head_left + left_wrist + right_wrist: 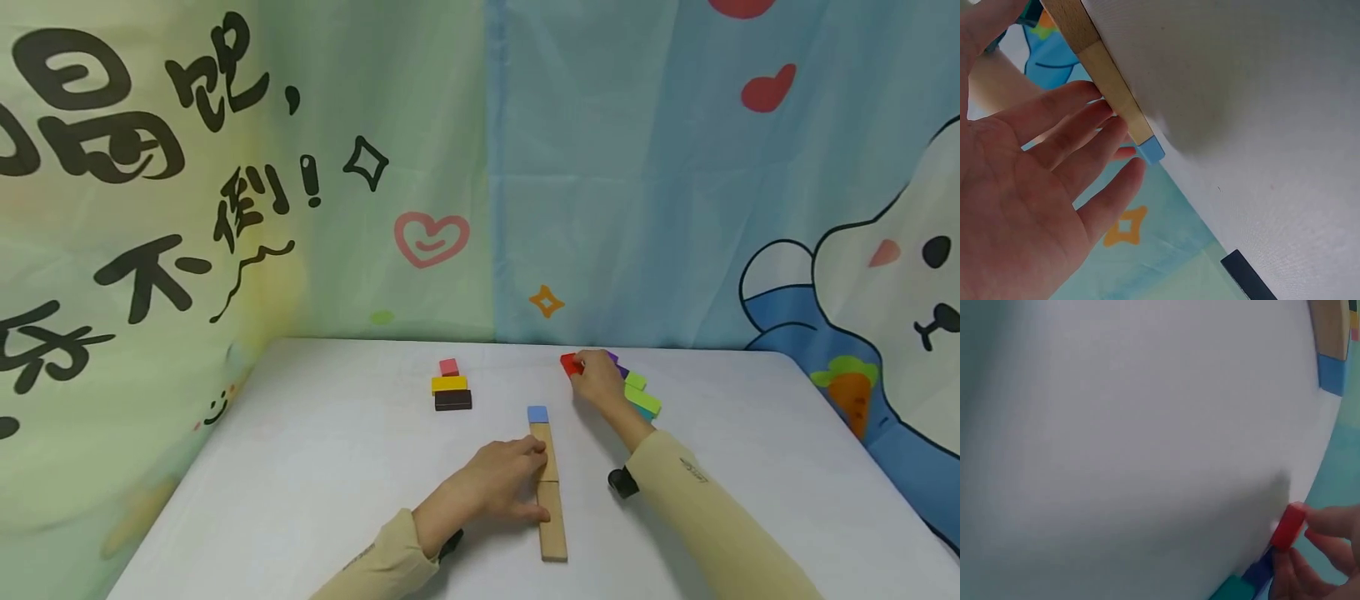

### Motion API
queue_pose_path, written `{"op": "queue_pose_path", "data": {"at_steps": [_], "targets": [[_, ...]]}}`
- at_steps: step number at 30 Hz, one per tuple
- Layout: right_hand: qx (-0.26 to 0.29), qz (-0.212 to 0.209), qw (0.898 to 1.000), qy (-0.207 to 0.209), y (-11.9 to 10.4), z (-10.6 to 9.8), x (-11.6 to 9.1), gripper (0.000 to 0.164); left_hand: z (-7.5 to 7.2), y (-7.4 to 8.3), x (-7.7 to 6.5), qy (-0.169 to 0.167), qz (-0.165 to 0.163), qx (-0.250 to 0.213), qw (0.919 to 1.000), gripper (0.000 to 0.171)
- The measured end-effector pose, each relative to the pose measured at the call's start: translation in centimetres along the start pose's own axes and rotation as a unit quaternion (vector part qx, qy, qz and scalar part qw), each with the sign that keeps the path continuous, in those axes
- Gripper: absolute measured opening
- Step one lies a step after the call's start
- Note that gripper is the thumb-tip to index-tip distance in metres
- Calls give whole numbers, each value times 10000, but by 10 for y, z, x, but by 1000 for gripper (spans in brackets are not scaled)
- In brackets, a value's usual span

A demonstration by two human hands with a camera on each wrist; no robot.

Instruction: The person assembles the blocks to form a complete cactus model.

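Two natural wooden blocks (552,529) lie end to end in a line on the white table, with a small blue block (537,414) at the far end. Beside this line is my left hand (495,482), its fingertips along the left side and its thumb at the nearer block. In the left wrist view its fingers (1066,140) are extended and spread. Farther back, my right hand (602,387) pinches a red block (1288,527) between thumb and fingers. Dark blue (1259,573) and teal (1233,589) blocks are just next to it in the right wrist view.
Lime green blocks (642,402) and a purple block (613,357) lie around the right hand. At the back left, pink (448,367), yellow (449,384) and dark brown (453,401) blocks sit close together. A printed curtain (420,100) hangs behind the table (337,467).
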State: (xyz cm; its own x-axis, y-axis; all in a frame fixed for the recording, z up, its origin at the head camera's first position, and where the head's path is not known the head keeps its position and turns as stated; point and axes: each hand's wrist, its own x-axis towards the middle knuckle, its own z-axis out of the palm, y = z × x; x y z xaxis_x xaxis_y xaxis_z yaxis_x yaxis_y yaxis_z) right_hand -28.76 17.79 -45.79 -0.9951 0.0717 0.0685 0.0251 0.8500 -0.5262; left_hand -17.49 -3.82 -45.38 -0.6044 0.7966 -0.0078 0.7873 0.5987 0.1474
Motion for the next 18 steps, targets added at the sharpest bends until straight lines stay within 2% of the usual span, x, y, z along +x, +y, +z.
{"op": "queue_pose_path", "data": {"at_steps": [7,11,15,18], "targets": [[43,354,9992,-196,-10,-4,1,59,0,1,1,34,31,116,9999,70],[112,293,9989,-359,-13,-6,1,59,1,1,2,-11,9,111,9999,70],[697,-14,9966,-433,-17,-3,2,52,1,1,3,-101,-76,59,9999,70],[1310,-190,9892,-625,-19,1,3,45,1,0,3,-163,-121,4,9998,70]]}}
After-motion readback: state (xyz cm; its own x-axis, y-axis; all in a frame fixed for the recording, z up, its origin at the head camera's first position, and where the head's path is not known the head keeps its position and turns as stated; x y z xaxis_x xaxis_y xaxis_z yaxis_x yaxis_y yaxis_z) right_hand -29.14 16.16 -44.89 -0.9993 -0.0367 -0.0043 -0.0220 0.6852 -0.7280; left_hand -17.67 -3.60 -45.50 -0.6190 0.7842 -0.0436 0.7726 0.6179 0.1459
